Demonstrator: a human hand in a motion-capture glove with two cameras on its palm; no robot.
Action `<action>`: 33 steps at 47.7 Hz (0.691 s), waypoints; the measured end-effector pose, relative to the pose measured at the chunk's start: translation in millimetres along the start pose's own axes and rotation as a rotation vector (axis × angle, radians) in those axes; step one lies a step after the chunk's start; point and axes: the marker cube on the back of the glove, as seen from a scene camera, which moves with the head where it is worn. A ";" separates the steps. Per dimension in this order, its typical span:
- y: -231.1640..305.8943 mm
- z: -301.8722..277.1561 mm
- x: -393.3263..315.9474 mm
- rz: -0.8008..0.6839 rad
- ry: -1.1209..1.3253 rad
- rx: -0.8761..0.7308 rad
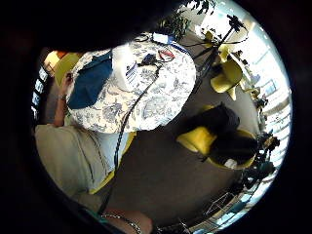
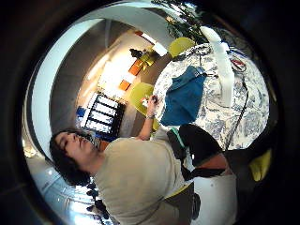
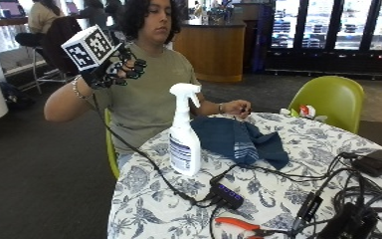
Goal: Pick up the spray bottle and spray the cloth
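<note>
A white spray bottle (image 3: 184, 134) stands upright on the round table with a blue-flowered cloth cover (image 3: 290, 144). Just beside it lies a crumpled dark blue cloth (image 3: 238, 139). My gloved right hand (image 3: 117, 68) is raised at shoulder height, well above and to the side of the bottle, fingers loosely curled and holding nothing. The person's bare left hand (image 3: 236, 108) rests at the cloth's far edge. The palm views look down from afar on the bottle (image 1: 124, 66) (image 2: 222, 65) and the cloth (image 1: 90, 80) (image 2: 183, 98).
Black cables (image 3: 290, 179) cross the table's near half, with a small black hub (image 3: 227, 194), orange-handled pliers (image 3: 240, 224) and a black device (image 3: 376, 162). A green chair (image 3: 330, 97) stands behind the table, and small items (image 3: 303, 112) lie near its far edge.
</note>
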 end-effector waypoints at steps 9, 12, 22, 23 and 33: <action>-0.2 0.4 3.7 0.006 0.019 0.004; 0.0 0.4 5.1 0.009 0.022 0.006; -1.2 2.5 8.7 0.015 0.008 0.009; -1.9 3.6 8.9 0.016 0.000 0.014; -25.0 38.0 7.3 0.050 -0.303 0.120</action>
